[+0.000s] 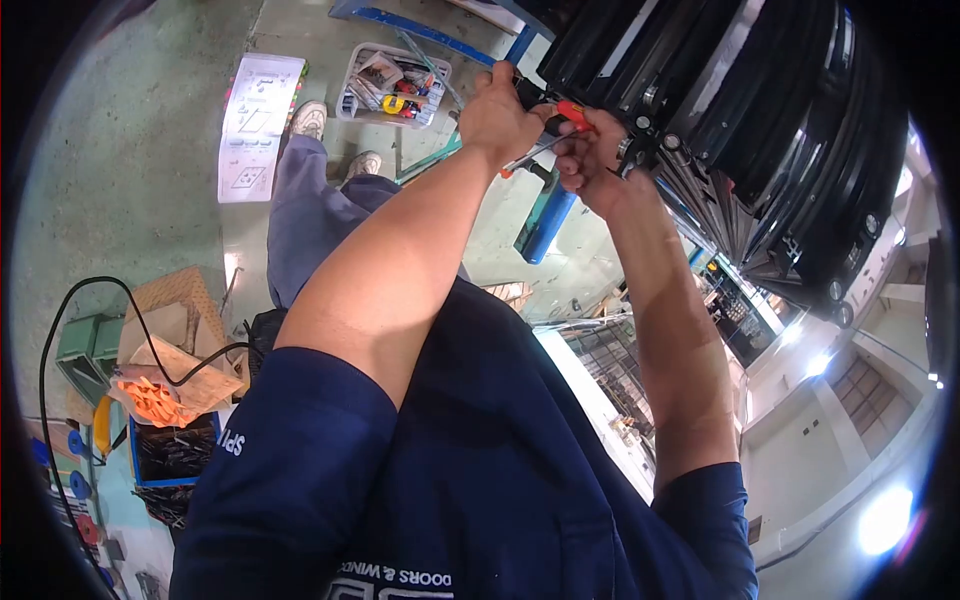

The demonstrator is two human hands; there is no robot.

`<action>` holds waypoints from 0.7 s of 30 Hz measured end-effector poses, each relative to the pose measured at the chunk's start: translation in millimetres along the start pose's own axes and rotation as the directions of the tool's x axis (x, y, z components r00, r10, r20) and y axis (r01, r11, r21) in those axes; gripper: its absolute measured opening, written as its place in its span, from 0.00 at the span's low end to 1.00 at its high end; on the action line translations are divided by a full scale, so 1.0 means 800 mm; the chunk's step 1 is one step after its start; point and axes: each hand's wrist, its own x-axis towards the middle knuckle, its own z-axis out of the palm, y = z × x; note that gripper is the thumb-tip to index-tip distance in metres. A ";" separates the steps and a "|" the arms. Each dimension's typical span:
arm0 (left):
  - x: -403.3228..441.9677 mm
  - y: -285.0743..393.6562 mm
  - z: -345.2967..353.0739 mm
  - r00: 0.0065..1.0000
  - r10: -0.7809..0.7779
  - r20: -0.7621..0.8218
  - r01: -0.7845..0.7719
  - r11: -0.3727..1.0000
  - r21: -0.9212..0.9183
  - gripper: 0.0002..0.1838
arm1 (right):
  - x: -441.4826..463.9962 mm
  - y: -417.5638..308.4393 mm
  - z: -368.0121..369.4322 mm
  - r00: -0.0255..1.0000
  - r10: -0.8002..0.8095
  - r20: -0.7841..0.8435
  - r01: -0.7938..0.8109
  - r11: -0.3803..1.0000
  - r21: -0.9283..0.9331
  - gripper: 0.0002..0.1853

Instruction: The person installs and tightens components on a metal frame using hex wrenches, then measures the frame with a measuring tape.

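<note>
My left hand [497, 118] is closed near the lower edge of a stack of black profiles [720, 110]. Its fingers curl by a dark part that I cannot make out. Close beside it, my right hand [598, 165] has its fingers bent round a tool with a red and black handle [572, 115]. A thin metal shaft runs down and left between the hands. Below them, a small orange and black item [508, 172] shows near a blue tube [548, 228].
A white basket of tools and small parts [398, 118] stands on the floor beyond my shoes. Left of it lies a printed drawing sheet [258, 130]. Lower left are a green bin [90, 345], orange pieces in a torn box [155, 400], a blue crate [175, 452] and a black cable [45, 390].
</note>
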 end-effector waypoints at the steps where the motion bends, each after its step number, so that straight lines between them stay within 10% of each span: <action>1: 0.003 0.000 0.002 1.000 0.008 -0.007 -0.008 1.000 -0.023 0.40 | -0.003 0.006 -0.002 0.998 -0.057 0.005 0.057 0.998 -0.016 0.21; 4: 0.002 0.003 0.001 1.000 -0.013 -0.017 0.013 1.000 -0.021 0.38 | -0.015 0.017 -0.003 0.979 -0.166 -0.118 0.130 0.955 -0.267 0.20; 6: 0.001 0.007 0.000 0.999 -0.040 -0.023 0.041 0.999 0.011 0.38 | 0.001 0.047 -0.024 0.453 -0.874 0.176 0.362 0.000 -0.932 0.18; 7: 0.002 0.009 0.000 0.998 -0.057 -0.007 0.057 0.998 0.014 0.38 | -0.006 0.045 -0.031 0.408 -0.854 0.321 0.214 -0.253 -0.944 0.17; 10: 0.003 0.012 -0.002 0.996 -0.085 0.010 0.084 0.996 0.035 0.38 | 0.006 0.044 -0.040 0.375 -0.779 0.503 0.137 -0.490 -0.861 0.18; 13: 0.003 0.011 -0.001 0.996 -0.091 0.006 0.090 0.994 0.062 0.39 | -0.013 0.030 -0.015 0.617 -0.738 0.273 0.175 -0.210 -0.962 0.15; 21: 0.000 0.013 -0.004 0.996 -0.090 0.021 0.090 0.995 0.039 0.40 | -0.007 0.024 -0.022 0.625 -0.735 0.263 0.199 -0.176 -0.964 0.16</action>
